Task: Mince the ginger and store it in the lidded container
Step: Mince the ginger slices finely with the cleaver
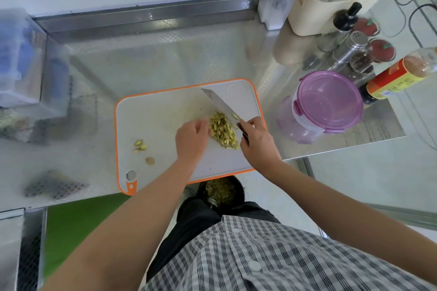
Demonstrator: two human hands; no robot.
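A pile of yellow-green ginger strips point(223, 131) lies on the white cutting board with an orange rim point(160, 113). My right hand point(256, 139) grips the dark handle of a knife point(220, 105), whose blade slants up and left over the far end of the pile. My left hand point(192, 138) rests with curled fingers against the left side of the pile. A few ginger offcuts point(141, 145) sit at the board's left. The lidded container point(327, 104), clear with a purple snap lid, stands closed to the right of the board.
Spice shakers point(350, 47), a dark bottle point(345, 19), an orange-labelled bottle point(399, 73) and a cream bin of packets point(331, 7) crowd the back right. Clear plastic boxes point(21, 59) stand at left. A bin with scraps point(221, 190) sits below the counter edge.
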